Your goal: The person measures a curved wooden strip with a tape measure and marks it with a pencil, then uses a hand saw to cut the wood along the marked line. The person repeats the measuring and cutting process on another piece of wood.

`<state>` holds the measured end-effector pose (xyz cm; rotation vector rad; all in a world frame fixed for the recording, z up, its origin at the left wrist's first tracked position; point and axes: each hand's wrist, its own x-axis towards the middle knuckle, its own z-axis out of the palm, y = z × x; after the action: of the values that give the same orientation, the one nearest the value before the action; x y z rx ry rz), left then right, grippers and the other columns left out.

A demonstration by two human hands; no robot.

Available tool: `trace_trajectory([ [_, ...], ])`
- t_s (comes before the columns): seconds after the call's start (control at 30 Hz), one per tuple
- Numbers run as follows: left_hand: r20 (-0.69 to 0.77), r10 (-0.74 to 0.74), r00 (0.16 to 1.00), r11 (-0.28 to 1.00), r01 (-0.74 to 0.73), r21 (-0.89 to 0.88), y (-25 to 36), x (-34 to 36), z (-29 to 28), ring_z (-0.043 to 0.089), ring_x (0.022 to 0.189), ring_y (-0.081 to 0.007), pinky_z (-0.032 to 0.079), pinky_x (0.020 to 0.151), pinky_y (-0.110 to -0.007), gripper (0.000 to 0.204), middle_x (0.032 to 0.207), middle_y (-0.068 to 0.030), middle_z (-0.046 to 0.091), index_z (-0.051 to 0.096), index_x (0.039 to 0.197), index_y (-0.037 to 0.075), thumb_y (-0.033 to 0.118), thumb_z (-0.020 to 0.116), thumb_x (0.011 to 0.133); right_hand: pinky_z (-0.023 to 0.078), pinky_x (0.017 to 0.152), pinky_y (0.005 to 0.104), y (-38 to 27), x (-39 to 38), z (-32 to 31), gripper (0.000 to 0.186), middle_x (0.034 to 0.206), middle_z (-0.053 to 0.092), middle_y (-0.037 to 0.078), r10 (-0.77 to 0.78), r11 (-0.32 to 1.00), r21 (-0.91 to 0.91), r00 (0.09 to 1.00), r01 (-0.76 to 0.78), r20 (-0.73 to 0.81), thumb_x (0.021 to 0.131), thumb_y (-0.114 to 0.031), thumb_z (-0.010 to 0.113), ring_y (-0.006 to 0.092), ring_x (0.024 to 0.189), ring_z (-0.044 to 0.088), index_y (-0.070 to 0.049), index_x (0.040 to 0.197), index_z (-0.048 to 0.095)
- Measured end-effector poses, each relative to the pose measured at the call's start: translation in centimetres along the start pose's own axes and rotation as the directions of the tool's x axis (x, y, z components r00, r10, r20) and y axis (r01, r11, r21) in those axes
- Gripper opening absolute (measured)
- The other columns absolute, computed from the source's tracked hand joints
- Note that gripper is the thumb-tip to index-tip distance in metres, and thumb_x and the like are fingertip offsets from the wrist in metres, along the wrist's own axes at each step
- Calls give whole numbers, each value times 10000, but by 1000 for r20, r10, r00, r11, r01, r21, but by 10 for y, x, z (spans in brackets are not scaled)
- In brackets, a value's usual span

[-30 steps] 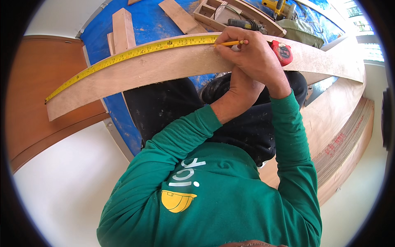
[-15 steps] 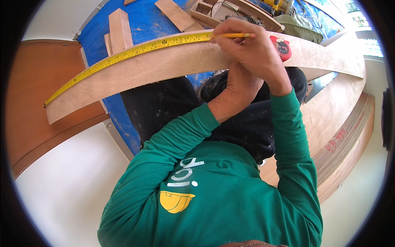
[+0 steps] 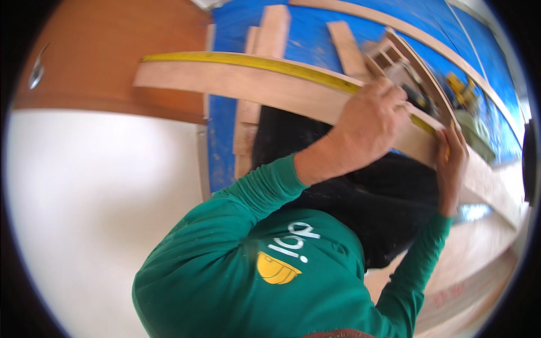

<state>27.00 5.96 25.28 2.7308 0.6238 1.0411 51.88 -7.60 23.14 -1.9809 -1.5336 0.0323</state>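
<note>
A long curved pale wooden plank (image 3: 248,84) lies across my lap, with a yellow tape measure blade (image 3: 253,61) stretched along its far edge. My left hand (image 3: 372,121) rests on top of the plank with its fingers curled over the far edge, pinning the tape there. My right hand (image 3: 451,160) is at the plank's near edge further right, closed around a yellow pencil (image 3: 447,151) of which only a sliver shows. I wear green sleeves and black trousers (image 3: 338,186).
A blue tarp (image 3: 315,25) lies under the work, with loose wood strips (image 3: 270,28) and a wooden frame (image 3: 394,50) on it. A yellow power tool (image 3: 459,87) is at the far right. A brown panel (image 3: 107,62) sits left, and stacked plywood (image 3: 468,281) lower right.
My view has swung and tilted, so the plank now runs down to the right. My hands have come apart: the left stays on the tape, and the right has dropped to the plank's near edge.
</note>
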Motion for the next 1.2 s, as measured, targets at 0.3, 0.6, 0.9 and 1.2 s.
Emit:
trace_trajectory([
  [0.3,219,-275,936,960,255,115,-125,-53,-131,686,1045,-331,560,934,-472,119,1019,-89,740,876,1046,70,151,813,987,522,838,508,-5,0,1,122,999,656,225,-101,995,22,995,100,26,1125,-62,648,463,930,683,37,1063,685],
  [0.6,248,-228,942,966,251,-66,-110,-71,-123,662,1020,-351,546,928,-481,114,979,-111,717,858,1062,39,110,819,982,516,811,477,-3,-7,-20,162,977,658,222,-50,998,41,993,46,110,1136,-81,645,419,872,672,49,1044,674],
  [0.9,277,-211,937,948,265,-174,-118,-66,-125,676,1037,-338,558,945,-452,140,1004,-111,740,858,1113,32,106,809,1005,521,808,473,-14,-24,-30,159,973,661,225,-19,1000,19,991,17,131,1137,-69,635,419,864,675,62,1055,674],
  [1.2,300,-235,925,953,280,-115,-119,-68,-133,698,1053,-316,569,935,-450,151,1026,-105,762,863,1109,42,128,833,988,523,808,489,-26,-18,-24,143,960,660,230,-40,997,76,995,33,96,1112,-65,671,444,881,680,52,1033,691],
])
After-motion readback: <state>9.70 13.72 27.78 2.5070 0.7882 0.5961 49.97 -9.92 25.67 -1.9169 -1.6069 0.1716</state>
